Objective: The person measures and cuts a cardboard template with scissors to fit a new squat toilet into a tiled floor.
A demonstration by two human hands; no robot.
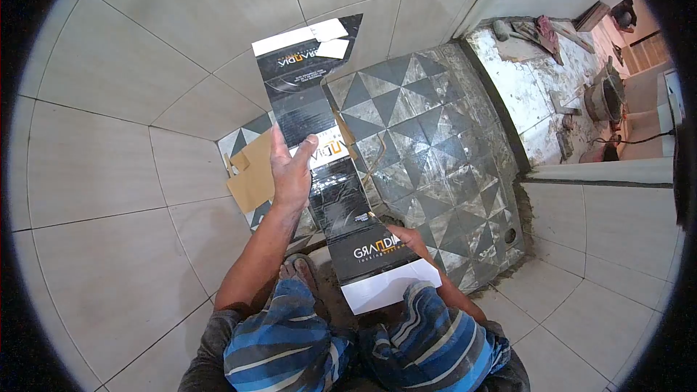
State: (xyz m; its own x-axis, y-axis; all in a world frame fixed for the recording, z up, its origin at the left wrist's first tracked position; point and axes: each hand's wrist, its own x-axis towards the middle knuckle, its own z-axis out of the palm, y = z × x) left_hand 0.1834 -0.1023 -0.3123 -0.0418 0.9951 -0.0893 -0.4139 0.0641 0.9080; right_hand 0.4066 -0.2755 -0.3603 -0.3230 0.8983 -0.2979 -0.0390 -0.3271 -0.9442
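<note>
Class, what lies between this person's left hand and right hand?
The head view shows black printed cardboard between the left hand and the right hand, which it partly hides.

Black cardboard strip reads "GRANDIA" and "locking system"

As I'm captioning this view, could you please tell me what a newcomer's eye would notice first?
Likely the long black GRANDIA cardboard at centre, held in the left hand. Next, the triangle-patterned floor mostly to its right and the blue striped clothing at the bottom.
</note>
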